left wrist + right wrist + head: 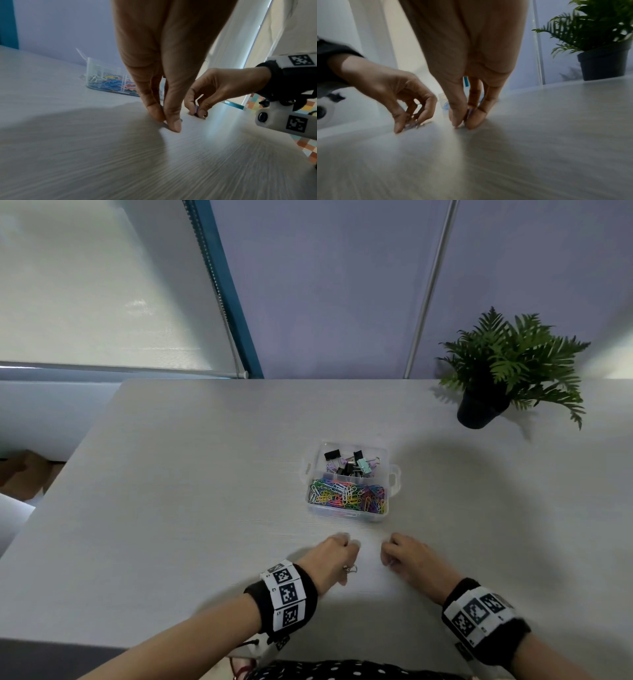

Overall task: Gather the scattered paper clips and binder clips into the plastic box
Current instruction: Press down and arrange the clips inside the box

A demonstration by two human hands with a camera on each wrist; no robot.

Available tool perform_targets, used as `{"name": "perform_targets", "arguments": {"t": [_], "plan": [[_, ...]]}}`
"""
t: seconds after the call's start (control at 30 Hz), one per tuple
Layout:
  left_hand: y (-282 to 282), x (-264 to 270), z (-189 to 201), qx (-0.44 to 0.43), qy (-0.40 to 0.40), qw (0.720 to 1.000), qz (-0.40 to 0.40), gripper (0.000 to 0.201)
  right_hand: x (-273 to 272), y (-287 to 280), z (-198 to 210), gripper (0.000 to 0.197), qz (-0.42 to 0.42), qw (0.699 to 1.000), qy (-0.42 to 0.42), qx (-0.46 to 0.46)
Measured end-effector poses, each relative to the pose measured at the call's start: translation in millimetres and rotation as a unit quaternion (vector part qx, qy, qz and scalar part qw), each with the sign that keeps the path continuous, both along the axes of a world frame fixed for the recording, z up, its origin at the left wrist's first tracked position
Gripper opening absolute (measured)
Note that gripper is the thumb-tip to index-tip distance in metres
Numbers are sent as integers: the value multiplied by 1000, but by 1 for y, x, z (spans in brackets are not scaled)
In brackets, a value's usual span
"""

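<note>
The clear plastic box (393,476) stands mid-table, binder clips (347,462) in its far compartment and colourful paper clips (347,496) in the near one. Both hands are down on the table just in front of it. My left hand (346,545) pinches a small clip against the tabletop; its wire loops (350,569) show under the hand. My right hand (388,556) pinches a small purple binder clip (196,109) between thumb and fingers (476,119). In the left wrist view my left fingertips (173,125) press together on the surface. The left hand's clip (412,125) is blurred.
A potted fern (507,364) stands at the table's far right corner. The light wood-grain table (171,508) ends at a left edge, with a cardboard box (27,474) on the floor beyond. A window blind and a purple wall lie behind the table.
</note>
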State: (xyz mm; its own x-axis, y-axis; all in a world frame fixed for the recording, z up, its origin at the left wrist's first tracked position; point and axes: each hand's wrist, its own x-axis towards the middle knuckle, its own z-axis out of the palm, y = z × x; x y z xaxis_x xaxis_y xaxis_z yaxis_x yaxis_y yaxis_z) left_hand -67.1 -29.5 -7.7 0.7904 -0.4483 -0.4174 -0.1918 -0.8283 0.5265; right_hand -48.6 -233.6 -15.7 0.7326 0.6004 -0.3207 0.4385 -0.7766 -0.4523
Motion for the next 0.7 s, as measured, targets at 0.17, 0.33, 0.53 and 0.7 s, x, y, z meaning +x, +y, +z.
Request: {"name": "perform_targets", "arguments": {"t": [0.17,0.33,0.53,0.7], "plan": [[12,10,16,8,-31,997,-65,16,21,-8,23,14,-79,986,77,125],[21,80,63,-56,-117,991,14,15,62,-6,57,8,-189,953,77,223],[32,156,68,1,-95,991,95,27,121,19,62,20,-252,927,46,275],[45,138,42,-5,-151,960,237,48,130,38,56,16,-223,944,31,241]]}}
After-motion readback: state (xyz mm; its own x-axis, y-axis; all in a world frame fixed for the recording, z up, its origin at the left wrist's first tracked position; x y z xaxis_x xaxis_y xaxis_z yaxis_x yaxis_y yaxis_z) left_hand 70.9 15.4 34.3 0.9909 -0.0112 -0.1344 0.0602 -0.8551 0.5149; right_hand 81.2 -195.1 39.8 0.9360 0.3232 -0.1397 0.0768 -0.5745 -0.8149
